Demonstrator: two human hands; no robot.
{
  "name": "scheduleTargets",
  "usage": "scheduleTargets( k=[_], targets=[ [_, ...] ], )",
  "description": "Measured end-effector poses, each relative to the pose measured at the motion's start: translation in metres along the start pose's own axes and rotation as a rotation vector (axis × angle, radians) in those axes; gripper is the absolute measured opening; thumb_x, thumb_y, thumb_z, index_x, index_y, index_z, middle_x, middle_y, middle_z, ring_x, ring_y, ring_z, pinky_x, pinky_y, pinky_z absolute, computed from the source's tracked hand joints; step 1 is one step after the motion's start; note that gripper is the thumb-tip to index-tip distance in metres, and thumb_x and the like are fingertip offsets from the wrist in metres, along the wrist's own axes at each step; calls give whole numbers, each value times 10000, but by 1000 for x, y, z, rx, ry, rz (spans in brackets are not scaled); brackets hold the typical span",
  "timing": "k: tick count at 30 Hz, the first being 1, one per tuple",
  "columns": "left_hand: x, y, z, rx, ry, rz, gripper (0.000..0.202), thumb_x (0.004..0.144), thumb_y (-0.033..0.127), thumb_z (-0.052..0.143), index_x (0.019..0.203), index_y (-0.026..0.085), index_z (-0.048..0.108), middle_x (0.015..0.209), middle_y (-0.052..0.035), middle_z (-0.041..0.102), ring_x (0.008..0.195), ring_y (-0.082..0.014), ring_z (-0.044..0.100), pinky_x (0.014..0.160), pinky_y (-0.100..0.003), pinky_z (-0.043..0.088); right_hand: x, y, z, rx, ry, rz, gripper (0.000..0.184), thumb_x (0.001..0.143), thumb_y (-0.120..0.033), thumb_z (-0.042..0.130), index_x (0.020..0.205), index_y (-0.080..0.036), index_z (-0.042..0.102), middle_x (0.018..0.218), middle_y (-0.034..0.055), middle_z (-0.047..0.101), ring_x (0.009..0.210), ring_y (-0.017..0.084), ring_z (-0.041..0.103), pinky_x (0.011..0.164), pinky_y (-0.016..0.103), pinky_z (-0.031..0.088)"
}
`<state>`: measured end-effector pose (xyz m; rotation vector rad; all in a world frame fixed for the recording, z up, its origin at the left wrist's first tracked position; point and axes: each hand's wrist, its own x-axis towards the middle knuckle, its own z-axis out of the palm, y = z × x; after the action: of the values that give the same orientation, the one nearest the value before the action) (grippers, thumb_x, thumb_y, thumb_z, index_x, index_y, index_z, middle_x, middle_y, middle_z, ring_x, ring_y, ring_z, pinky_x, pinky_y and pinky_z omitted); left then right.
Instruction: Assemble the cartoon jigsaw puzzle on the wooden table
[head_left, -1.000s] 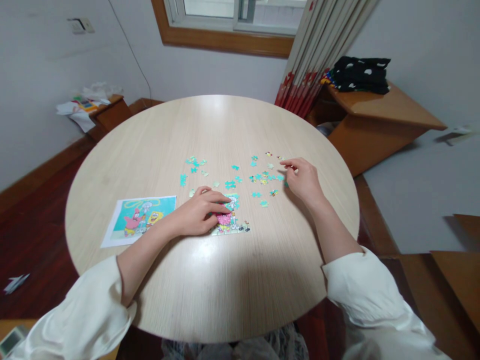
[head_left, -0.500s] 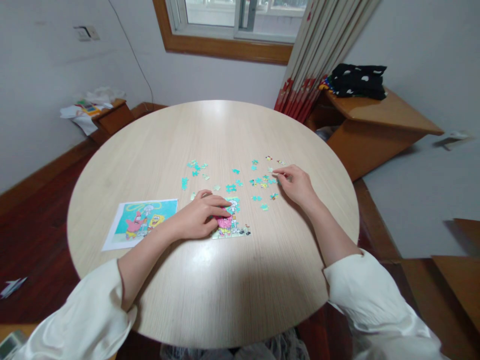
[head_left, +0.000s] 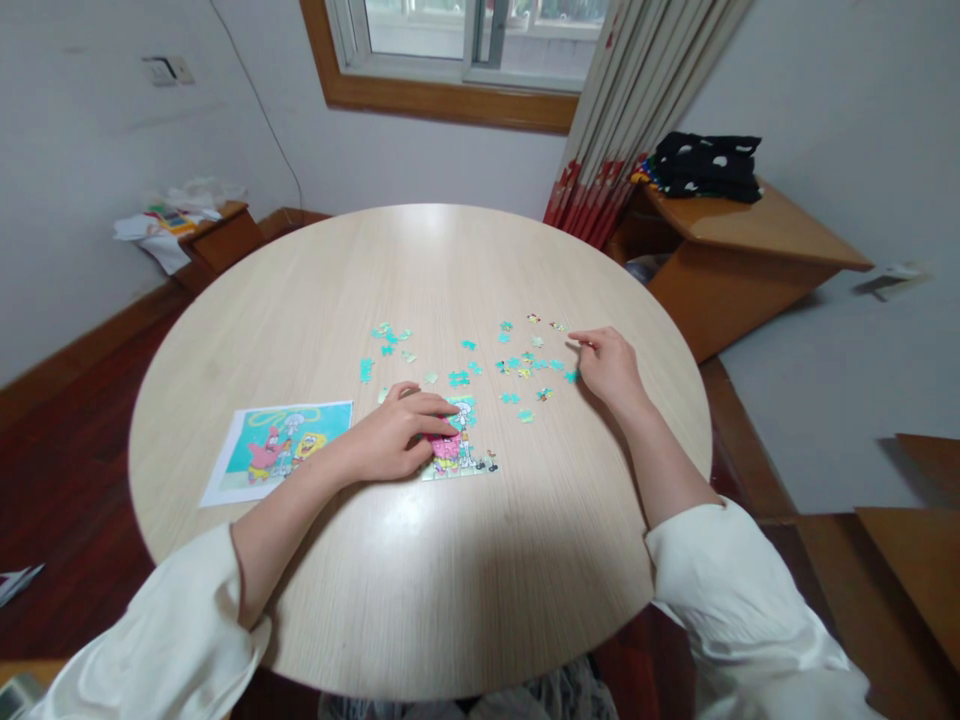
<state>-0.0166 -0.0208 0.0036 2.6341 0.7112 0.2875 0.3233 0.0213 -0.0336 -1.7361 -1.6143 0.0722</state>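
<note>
While your left hand (head_left: 397, 437) rests flat, fingers uncurled, on part-built puzzle (head_left: 459, 452) at round table (head_left: 450, 580) centre, right hand (head_left: 611, 366) pinches beside loose pieces (head_left: 517, 362), hold unclear; window (head_left: 450, 30) beyond table, cabinet (head_left: 750, 240) at table's right.

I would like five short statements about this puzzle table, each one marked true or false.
1. The left hand rests on the partly assembled puzzle. True.
2. The reference picture lies to the right of that puzzle. False: it lies to its left.
3. The table is square. False: it is round.
4. The right hand is beside the loose pieces. True.
5. The dotted black cloth lies on the table. False: it lies on a wooden cabinet.
</note>
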Motion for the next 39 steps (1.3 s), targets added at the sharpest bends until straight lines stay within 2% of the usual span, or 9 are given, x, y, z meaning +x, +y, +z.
scheduleTargets(
  k=[3,9,16,26,30,35,39],
  targets=[
    [0,0,-1,-9,0,-2,425,790,114,432,1076,227,725,1279,-78,655,1177,-242,581,1077,-522,285,-2,-4,2,13,-17,-24,286,823,-176,484,922,-163,751,897,119,661,856,238,617,865,451,495],
    [1,1,-1,-16,0,2,422,792,104,427,1069,216,725,1271,-91,657,1181,-246,580,1073,-526,282,-10,-23,12,59,-150,-162,198,831,-272,581,903,-229,760,906,93,648,867,241,607,841,432,474],
    [0,1,-1,-15,3,1,412,791,108,438,1065,220,724,1273,-81,657,1187,-248,579,1075,-519,282,-15,-31,17,-44,-207,-193,183,836,-244,602,925,-257,762,980,97,643,1005,285,574,875,472,383],
    [1,0,-1,-6,11,17,425,783,97,423,1067,197,723,1262,-105,661,1182,-249,587,1059,-527,296,-19,-34,11,-51,-238,-238,158,814,-210,613,824,-263,762,975,86,632,988,278,563,853,451,366],
    [0,0,-1,-14,15,4,433,771,91,424,1054,211,729,1265,-87,662,1183,-249,582,1078,-523,282,-19,-33,4,-35,-259,-246,156,823,-222,606,797,-258,756,973,82,639,972,269,574,864,454,374],
    [0,-1,-1,-20,14,-9,447,767,94,427,1059,243,730,1274,-58,658,1184,-240,572,1098,-516,267,-17,-33,-1,-5,-272,-233,178,845,-253,580,813,-261,754,965,82,652,956,260,595,892,464,396],
    [0,-1,-1,-16,17,-3,437,763,89,425,1047,218,732,1263,-79,662,1175,-246,582,1085,-517,277,-17,-37,-2,20,-289,-230,155,833,-253,602,823,-249,757,960,82,659,951,253,608,904,463,419]
  ],
)
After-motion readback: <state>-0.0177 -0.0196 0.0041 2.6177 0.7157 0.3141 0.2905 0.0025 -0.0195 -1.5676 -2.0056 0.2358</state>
